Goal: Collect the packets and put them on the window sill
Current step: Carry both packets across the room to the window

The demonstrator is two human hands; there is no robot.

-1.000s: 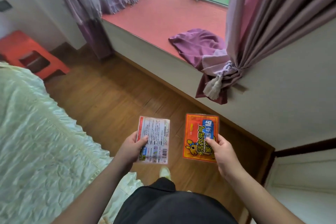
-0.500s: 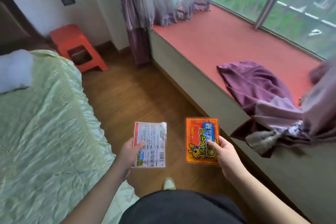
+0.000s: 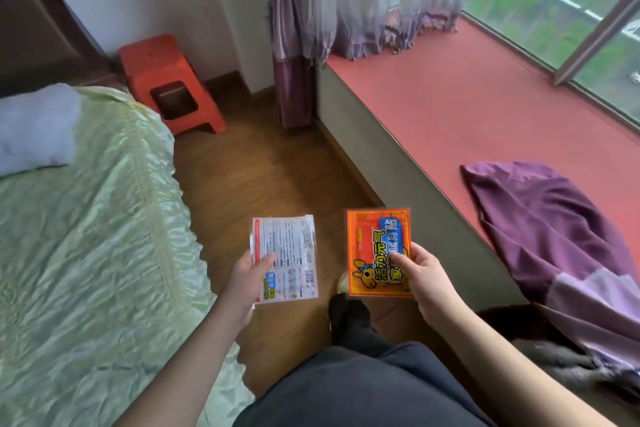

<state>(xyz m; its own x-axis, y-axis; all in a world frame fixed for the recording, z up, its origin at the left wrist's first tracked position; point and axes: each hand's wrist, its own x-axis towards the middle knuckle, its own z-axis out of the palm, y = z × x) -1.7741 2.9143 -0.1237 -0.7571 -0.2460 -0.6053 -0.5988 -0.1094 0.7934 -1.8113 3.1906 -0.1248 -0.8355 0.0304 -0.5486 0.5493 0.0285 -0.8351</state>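
Now the view has swung left since half a second ago: more of the bed (image 3: 86,218) and its dark headboard (image 3: 38,24) shows, the orange stool (image 3: 166,80) sits nearer the middle, and the window sill (image 3: 485,107) stretches further along the right. The purple cloth (image 3: 540,229) has slid toward the right edge. Both packets sit much as before in front of the body.

The left hand (image 3: 247,274) is closed on the white packet (image 3: 285,258), thumb across its printed face, gripping the lower left side. The right hand (image 3: 420,274) is closed on the orange packet (image 3: 379,251), thumb on the front, fingers behind. Both packets are held over the wooden floor (image 3: 263,184), apart from each other and not yet over the sill.

The fingers behind each packet are hidden. The small print on the white packet is too fine to read. A shoe tip peeks from under the orange packet, mostly covered. The cloth is cut off at the right edge, and a dark tangle below it is hard to make out.

The sill's front edge runs just right of the orange packet. Its red top lies bare between the hanging curtain (image 3: 346,0) and the cloth. The strip of floor between bed and sill is open.
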